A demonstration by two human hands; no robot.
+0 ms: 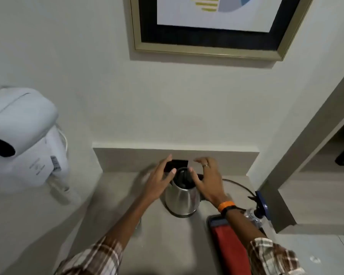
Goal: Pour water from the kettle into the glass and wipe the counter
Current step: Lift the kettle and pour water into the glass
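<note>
Dim, soft indoor light; left hand point(159, 178) motion-blurred, wide-angle edges bent.

Both arms reach forward from the bottom of the view, bare below rolled plaid sleeves. The left hand point(158, 180) is open, fingers spread and pointing ahead and slightly right, thumb angled inward, gripping nothing. The right hand point(208, 180) is open too, palm down, fingers loosely curled and pointing left, with a ring on one finger. An orange band and a dark band sit together on the right wrist. The two hands are near each other, thumbs facing across a narrow gap, not touching.
</note>
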